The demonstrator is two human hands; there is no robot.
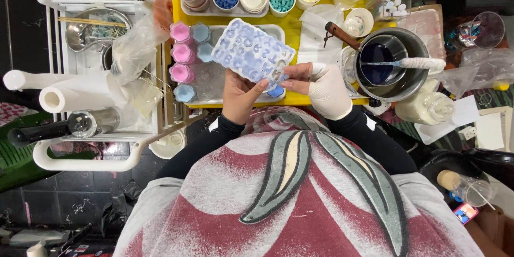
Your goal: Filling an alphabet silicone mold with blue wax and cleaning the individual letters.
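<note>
Both your hands clamp the pale blue mold (252,51) near the table's front edge: left hand (239,95) bare, right hand (323,88) gloved. Flex it too hard and pieces could drop onto the small pink and blue cups (184,56), or tear.

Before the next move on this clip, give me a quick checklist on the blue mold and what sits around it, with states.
1. Both hands on the blue silicone mold: ok; left hand and gloved right hand grip its near edge.
2. Mold level: not ok; tilted, lifted off the clear tray.
3. Mold cavities filled: cannot tell.
4. Pink and blue hexagonal pieces upright beside tray: ok.
5. Metal pot of dark blue liquid apart from the hands: ok.
6. Stirrer resting across the pot: ok.
</note>
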